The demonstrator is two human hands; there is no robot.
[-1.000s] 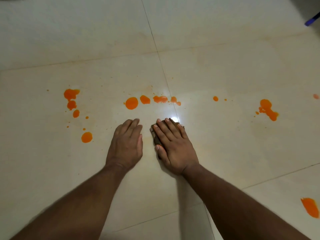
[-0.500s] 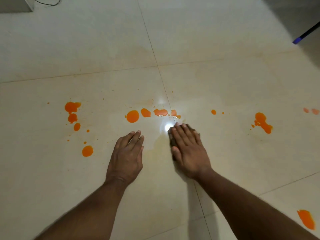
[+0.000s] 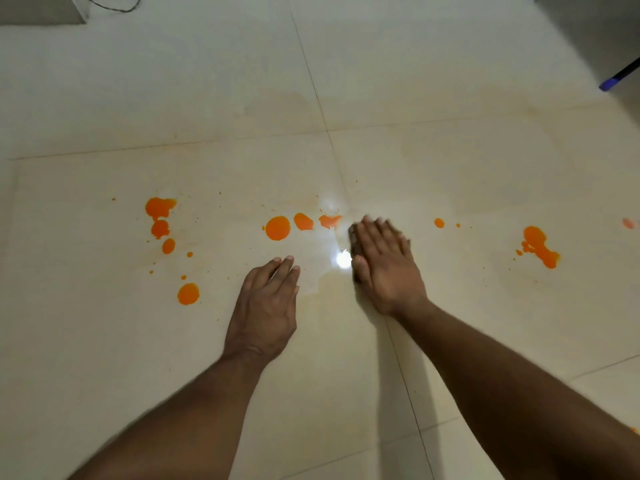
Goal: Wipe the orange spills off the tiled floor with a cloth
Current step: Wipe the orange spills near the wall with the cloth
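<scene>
My right hand (image 3: pixel 385 264) presses flat on a dark cloth (image 3: pixel 354 237), of which only a sliver shows at the fingertips and thumb side. It sits just right of a row of orange spills (image 3: pixel 277 227) in the middle of the floor. My left hand (image 3: pixel 268 306) rests flat on the tile with its fingers together and nothing in it. More orange blots lie at the left (image 3: pixel 160 207), lower left (image 3: pixel 188 293) and right (image 3: pixel 538 244).
Pale glossy floor tiles (image 3: pixel 450 168) with grout lines. A bright light reflection (image 3: pixel 343 259) sits between my hands. A blue-tipped handle (image 3: pixel 614 81) lies at the far right, a grey box corner with a cable (image 3: pixel 41 12) at the top left.
My right hand has pushed the cloth forward and to the right, up to the end of the middle row of spills, where the rightmost small drops no longer show. My left hand has stayed put.
</scene>
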